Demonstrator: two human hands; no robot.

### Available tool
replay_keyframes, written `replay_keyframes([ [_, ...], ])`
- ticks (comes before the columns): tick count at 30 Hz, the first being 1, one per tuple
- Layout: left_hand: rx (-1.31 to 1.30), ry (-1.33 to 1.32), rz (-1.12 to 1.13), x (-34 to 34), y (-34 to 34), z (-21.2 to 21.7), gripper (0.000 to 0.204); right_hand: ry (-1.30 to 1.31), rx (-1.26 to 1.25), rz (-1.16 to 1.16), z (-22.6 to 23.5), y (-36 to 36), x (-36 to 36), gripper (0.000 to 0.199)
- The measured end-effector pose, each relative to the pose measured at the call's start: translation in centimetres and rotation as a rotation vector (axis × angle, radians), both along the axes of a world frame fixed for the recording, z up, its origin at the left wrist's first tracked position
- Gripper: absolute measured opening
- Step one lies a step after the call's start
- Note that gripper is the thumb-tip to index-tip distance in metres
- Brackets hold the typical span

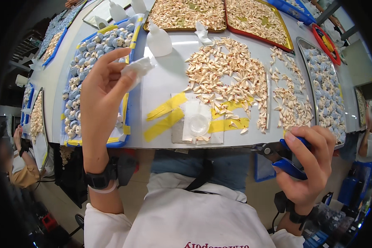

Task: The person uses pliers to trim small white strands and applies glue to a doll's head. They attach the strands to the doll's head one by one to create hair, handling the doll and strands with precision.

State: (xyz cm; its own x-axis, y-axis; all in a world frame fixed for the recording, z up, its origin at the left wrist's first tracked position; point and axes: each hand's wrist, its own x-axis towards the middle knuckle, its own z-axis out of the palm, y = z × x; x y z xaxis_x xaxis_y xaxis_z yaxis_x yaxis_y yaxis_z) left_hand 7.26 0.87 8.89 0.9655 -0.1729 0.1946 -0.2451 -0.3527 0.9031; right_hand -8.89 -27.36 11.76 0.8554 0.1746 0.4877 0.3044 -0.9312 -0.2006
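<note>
My left hand (pixel 102 84) is raised over the right side of a blue tray, pinching a crumpled white tissue (pixel 139 69) between thumb and fingers. At the table's front edge, my right hand (pixel 312 159) is wrapped round blue-handled nippers (pixel 288 167), whose dark jaws point left. Between the hands, a small clear round dish (pixel 198 124) rests on a white sheet, with a few pieces at its near edge. Strips of yellow tape (pixel 165 106) lie to either side of that sheet. Beyond it spreads a loose heap of small cream pointed pieces (pixel 231 76) with reddish tips.
The blue tray (pixel 127 120) at left holds several blue-and-white rounded pieces; a metal tray (pixel 317 108) at right holds similar ones. A white squeeze bottle (pixel 159 40) stands behind. Two trays of cream pieces (pixel 186 14) line the back. Other people work at both sides.
</note>
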Motion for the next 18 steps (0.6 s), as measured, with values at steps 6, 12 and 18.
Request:
replay_keyframes([
  [6, -0.004, 0.063, -0.051, 0.5, -0.4, 0.5, 0.021, 0.007, 0.010, -0.013, 0.0, -0.6, -0.5, 0.053],
  [12, 0.189, 0.072, -0.090, 1.4, -1.2, 0.9, 0.023, 0.046, 0.025, -0.020, -0.3, -0.8, -0.6, 0.053],
  [18, 0.456, 0.104, -0.198, 3.1, -1.9, 1.6, 0.022, 0.063, 0.049, -0.021, -0.6, -1.1, -0.7, 0.054],
])
